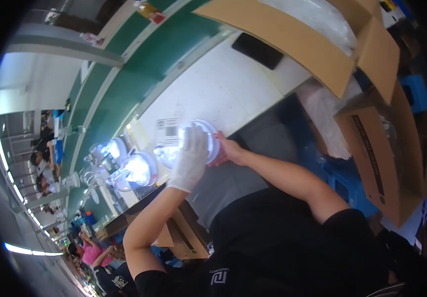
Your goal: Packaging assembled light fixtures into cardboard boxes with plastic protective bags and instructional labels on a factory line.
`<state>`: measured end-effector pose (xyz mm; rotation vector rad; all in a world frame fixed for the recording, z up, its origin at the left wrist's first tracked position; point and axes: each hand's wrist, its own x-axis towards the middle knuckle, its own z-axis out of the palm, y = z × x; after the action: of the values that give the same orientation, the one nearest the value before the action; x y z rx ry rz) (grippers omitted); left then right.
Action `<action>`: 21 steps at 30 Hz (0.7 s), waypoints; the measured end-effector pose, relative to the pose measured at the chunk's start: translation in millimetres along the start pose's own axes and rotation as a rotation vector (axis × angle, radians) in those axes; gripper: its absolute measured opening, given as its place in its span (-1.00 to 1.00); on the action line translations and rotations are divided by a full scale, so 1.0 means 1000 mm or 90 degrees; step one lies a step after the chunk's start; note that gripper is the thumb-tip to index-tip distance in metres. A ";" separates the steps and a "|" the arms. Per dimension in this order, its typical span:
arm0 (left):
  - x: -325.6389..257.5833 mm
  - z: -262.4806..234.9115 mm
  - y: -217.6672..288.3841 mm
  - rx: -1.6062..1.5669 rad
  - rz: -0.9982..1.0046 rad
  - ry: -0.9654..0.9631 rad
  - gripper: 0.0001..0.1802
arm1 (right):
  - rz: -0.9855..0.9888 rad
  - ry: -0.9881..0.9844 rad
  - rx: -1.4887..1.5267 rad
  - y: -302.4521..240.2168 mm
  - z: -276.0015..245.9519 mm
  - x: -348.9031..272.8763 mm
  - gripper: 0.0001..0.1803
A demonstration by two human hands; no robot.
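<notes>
A lit lamp [214, 142] with a round white base and a bright, clear front part is tilted up at the near edge of the white table. My right hand [228, 150], bare, grips the base's rim from the right. My left hand [193, 154] wears a white glove and holds the lamp from the front, its fingers long across the base and its thumb hidden by glare. Just left of it, another lit lamp [145, 169] of the same kind rests on the table, with a further lit lamp [118, 147] behind. A white printed sheet [167, 129] lies beyond the held lamp.
A black phone [257, 50] lies on the white table [213, 74] towards the far right. Open cardboard boxes [372, 153] stand at the right, one with clear plastic wrap. A blue stool [347, 190] is below them. Other people [93, 251] sit along the line at left.
</notes>
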<state>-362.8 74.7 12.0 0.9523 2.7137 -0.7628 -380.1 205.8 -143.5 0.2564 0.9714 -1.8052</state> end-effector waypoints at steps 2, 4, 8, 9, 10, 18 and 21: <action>0.009 0.007 0.009 0.128 0.031 -0.049 -0.36 | 0.025 -0.008 -0.007 0.001 -0.008 0.004 -0.06; 0.018 0.016 0.018 0.244 0.042 -0.077 -0.34 | 0.038 -0.037 -0.003 0.006 -0.017 0.011 -0.11; 0.006 0.061 0.035 0.261 0.002 -0.078 -0.34 | 0.041 0.006 -0.036 0.006 -0.004 0.015 -0.06; 0.008 0.071 0.042 0.230 0.005 -0.030 -0.36 | 0.031 0.010 -0.038 0.012 -0.012 0.020 -0.06; 0.006 0.084 0.047 0.197 0.006 0.014 -0.37 | 0.025 0.010 -0.041 0.017 -0.017 0.025 -0.06; -0.059 -0.035 0.012 -0.708 0.073 0.130 -0.65 | 0.029 -0.051 -0.038 0.002 -0.010 0.011 -0.07; -0.081 -0.051 -0.016 -0.611 -0.224 0.388 -0.60 | 0.021 -0.058 -0.039 -0.001 -0.015 0.012 -0.05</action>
<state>-308.8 47.3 87.6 0.4983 3.1522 0.9260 -390.3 208.4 -160.2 0.1491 0.9515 -1.7390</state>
